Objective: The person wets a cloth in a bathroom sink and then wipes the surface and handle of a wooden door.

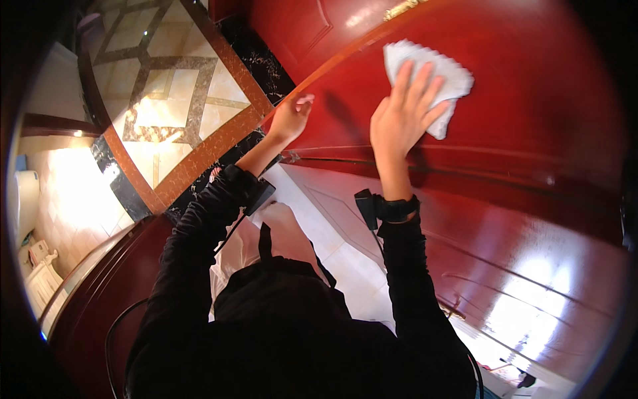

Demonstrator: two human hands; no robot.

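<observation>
With its fingers spread, my right hand (402, 112) presses a folded white cloth (451, 75) flat against the glossy red wooden panel (508, 109), which looks like a door. The cloth fans out past my fingertips. My left hand (291, 118) is at the panel's thin orange-brown edge (344, 57), its fingers curled. Whether those fingers clasp the edge is hard to make out. Both wrists wear black straps with small black boxes, such as the one on the right wrist (397, 208).
Beyond the edge lies a patterned tile floor (164, 95) with brown and black stone borders. Another red panel with a gold fitting (401, 9) is at the top. Below the panel, a paler red panelled surface (478, 259) reflects light. Dark red woodwork (107, 299) stands at lower left.
</observation>
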